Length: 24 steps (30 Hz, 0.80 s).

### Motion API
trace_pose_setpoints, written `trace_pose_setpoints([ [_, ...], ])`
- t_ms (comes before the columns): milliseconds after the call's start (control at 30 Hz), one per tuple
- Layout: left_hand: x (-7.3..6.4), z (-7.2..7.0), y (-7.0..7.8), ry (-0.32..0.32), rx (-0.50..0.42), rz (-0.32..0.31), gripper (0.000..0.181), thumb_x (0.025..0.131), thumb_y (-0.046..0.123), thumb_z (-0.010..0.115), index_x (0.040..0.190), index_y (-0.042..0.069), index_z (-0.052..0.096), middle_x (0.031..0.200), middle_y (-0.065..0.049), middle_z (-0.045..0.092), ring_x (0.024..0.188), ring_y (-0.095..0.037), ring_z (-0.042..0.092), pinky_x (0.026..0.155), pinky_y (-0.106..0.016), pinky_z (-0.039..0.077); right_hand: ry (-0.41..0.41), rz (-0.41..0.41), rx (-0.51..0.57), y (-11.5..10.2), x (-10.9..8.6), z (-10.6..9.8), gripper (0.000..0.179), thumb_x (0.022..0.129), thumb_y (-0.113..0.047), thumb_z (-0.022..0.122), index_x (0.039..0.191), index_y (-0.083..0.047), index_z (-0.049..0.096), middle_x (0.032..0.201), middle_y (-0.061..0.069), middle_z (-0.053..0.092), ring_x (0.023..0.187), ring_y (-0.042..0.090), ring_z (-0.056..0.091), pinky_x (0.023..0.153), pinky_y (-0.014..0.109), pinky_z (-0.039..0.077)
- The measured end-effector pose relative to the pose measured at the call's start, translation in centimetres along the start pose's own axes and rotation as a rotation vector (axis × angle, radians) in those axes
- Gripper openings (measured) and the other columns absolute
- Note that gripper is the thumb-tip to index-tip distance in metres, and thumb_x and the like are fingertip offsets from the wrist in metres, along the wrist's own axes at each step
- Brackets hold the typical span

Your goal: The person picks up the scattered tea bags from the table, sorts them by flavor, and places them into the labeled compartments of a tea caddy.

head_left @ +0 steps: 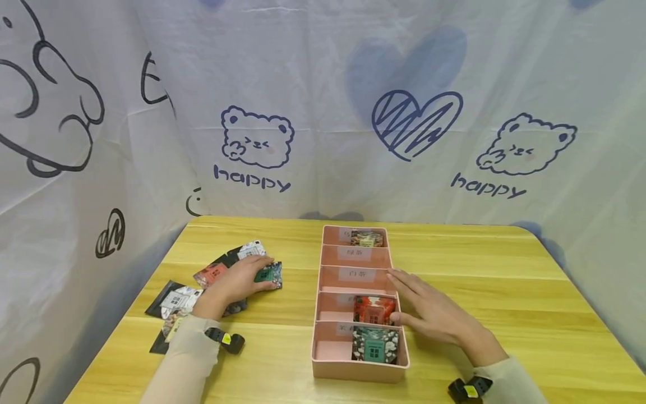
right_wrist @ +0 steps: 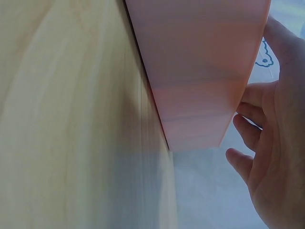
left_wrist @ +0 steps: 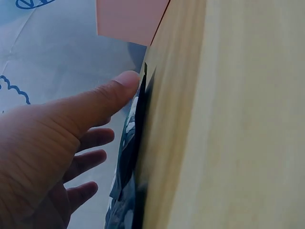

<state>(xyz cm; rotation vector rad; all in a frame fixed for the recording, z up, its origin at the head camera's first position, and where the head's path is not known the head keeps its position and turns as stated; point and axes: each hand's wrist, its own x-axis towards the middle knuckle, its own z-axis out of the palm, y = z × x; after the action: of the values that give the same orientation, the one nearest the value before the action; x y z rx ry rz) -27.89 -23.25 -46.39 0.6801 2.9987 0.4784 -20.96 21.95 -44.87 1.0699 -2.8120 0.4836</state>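
Note:
My left hand lies over a green-labelled sachet at the right side of a loose group of sachets. In the left wrist view the thumb tip meets the top edge of a dark sachet, while the other fingers stay loosely extended. A long pink divided box stands in the middle of the table. At its right wall is my right hand, fingers stretched along the rim. The box holds a green sachet in the nearest compartment, a red sachet behind it, and a yellow-labelled sachet in the farthest.
More sachets lie at left: a red one, a white-labelled one and a yellow-labelled one partly under the sleeve. Paper labels line the compartments. A printed white curtain hangs behind the wooden table.

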Motion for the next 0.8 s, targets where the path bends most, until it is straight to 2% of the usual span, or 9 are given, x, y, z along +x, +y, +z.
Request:
trace_pose_setpoints([
  [400,1.7,-0.8,-0.2,-0.117,0.012,-0.019,0.08,0.084,0.05,0.073,0.145,0.005,0.047,0.144,-0.021,0.046,0.133,-0.04,0.041,0.108,-0.054,0.034,0.011,-0.016,-0.007,0.1,0.0,0.0,0.079,0.097,-0.053,0.053,0.157,-0.013,0.022,0.161,0.008,0.021,0.143,0.033,0.027,0.11,0.054,0.03],
  [500,2.1,-1.1,0.0,-0.123,0.025,-0.009,0.084,0.081,0.05,0.076,0.145,0.005,0.047,0.143,-0.023,0.046,0.13,-0.041,0.043,0.107,-0.055,0.036,0.016,-0.025,-0.019,0.2,0.0,0.0,0.078,0.097,-0.052,0.053,0.157,-0.012,0.022,0.16,0.01,0.022,0.141,0.035,0.029,0.109,0.055,0.032],
  [633,2.4,-1.4,0.3,-0.124,0.042,0.008,0.085,0.077,0.047,0.081,0.144,0.005,0.049,0.136,-0.021,0.05,0.121,-0.038,0.051,0.101,-0.052,0.043,0.021,-0.035,-0.017,0.1,0.0,0.0,0.078,0.097,-0.051,0.053,0.157,-0.011,0.022,0.16,0.012,0.023,0.141,0.036,0.03,0.108,0.056,0.032],
  [800,2.9,-1.6,0.5,-0.094,0.013,0.026,0.075,0.075,0.04,0.084,0.135,0.005,0.057,0.124,-0.014,0.057,0.111,-0.032,0.057,0.097,-0.048,0.046,0.012,-0.02,0.003,0.0,0.0,-0.1,0.078,0.097,-0.052,0.053,0.158,-0.014,0.02,0.16,0.009,0.022,0.142,0.033,0.028,0.11,0.054,0.03],
])
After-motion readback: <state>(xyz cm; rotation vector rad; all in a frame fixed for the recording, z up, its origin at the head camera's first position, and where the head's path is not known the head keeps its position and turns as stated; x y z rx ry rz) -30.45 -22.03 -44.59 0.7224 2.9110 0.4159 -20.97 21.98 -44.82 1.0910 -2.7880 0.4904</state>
